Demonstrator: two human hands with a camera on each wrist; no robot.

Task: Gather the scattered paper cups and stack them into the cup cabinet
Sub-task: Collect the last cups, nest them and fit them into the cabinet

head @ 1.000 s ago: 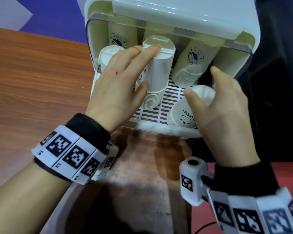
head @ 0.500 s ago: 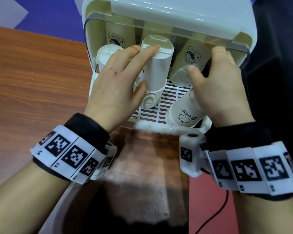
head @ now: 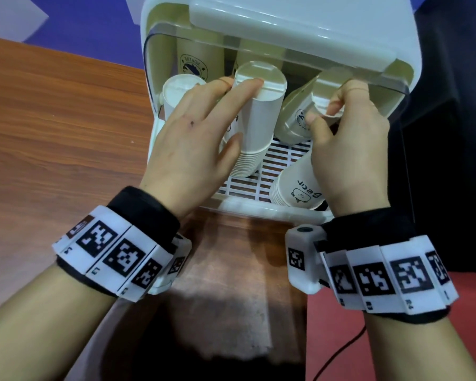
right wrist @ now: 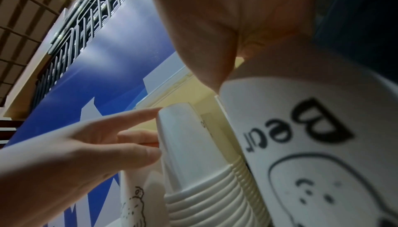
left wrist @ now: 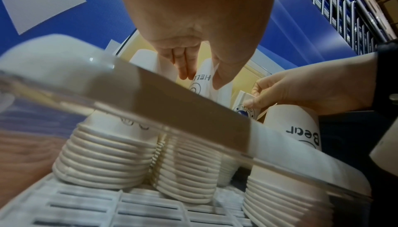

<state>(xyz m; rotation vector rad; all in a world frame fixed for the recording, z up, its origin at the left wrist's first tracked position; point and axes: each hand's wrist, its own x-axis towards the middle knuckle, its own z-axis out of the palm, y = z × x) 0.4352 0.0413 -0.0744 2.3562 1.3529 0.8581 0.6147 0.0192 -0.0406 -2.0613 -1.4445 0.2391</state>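
Two hands were inside the open front of the cup cabinet point(head: 341, 31), which stood on the wooden surface point(head: 52, 133). Our left hand point(head: 193, 144) held the tall white stack point(head: 254, 125) of upturned paper cups near the middle of the slatted floor point(head: 280, 163): the long fingers point(head: 231, 97) lay nearly straight along its upper wall up to the topmost cup's base, and the thumb pressed the stack's near side just above the rolled rims, so the stack sat clasped between them. Our right hand point(head: 352, 149) reached further back, its fingers curled, with thumb and fingertips pinching the top of the tan stack point(head: 300, 116), which leaned tilted toward the cabinet's right rear. In front of that hand stood the bear-print stack point(head: 297, 185) (the upside-down lettering read "Bear" in the right wrist view), at the front right corner of the floor and partly hidden by our palm; we could not tell whether the hand touched it. A shorter white stack point(head: 179, 92) stood at the left wall, just behind our left hand, and another tan stack point(head: 198, 59) with a round printed logo stood upright at the back. From the left wrist view, the rolled rims of the stacks rested directly on the slats.
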